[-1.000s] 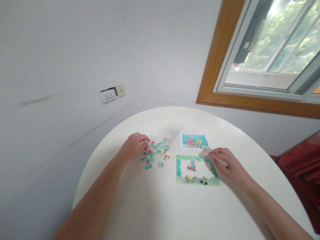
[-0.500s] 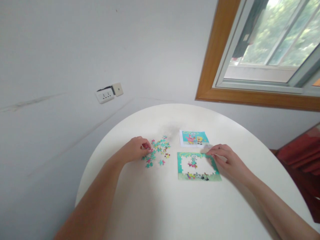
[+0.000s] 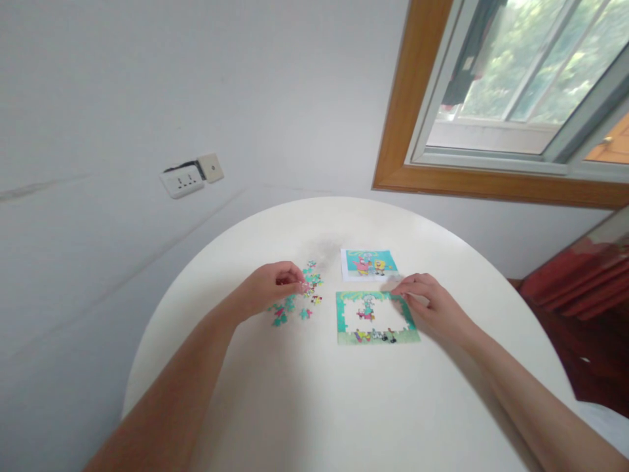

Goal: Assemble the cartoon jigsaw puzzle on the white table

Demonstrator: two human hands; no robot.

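My left hand (image 3: 272, 288) is over the loose jigsaw pieces (image 3: 281, 314), its thumb and fingertips closed on a pinkish jigsaw piece (image 3: 304, 287). To the right lies a partly assembled jigsaw puzzle (image 3: 378, 337). Its border is joined, a small cluster (image 3: 366, 309) sits in the upper middle, and white shows through the rest. At the puzzle's top right corner is my right hand (image 3: 427, 303), thumb and fingers pinched together; whether anything is between them is too small to tell. A printed reference picture (image 3: 368, 263) with cartoon figures lies just behind the puzzle.
Everything rests on a round white table (image 3: 314, 400) against a pale wall (image 3: 295, 98). A wall socket (image 3: 183, 181) is at the left. A wood-framed window (image 3: 381, 174) and a red cloth (image 3: 570, 275) are on the right.
My left hand has moved right across the loose pieces, a pinkish piece now showing at its fingertips. My right hand stays at the puzzle's corner. The camera view has turned slightly right.
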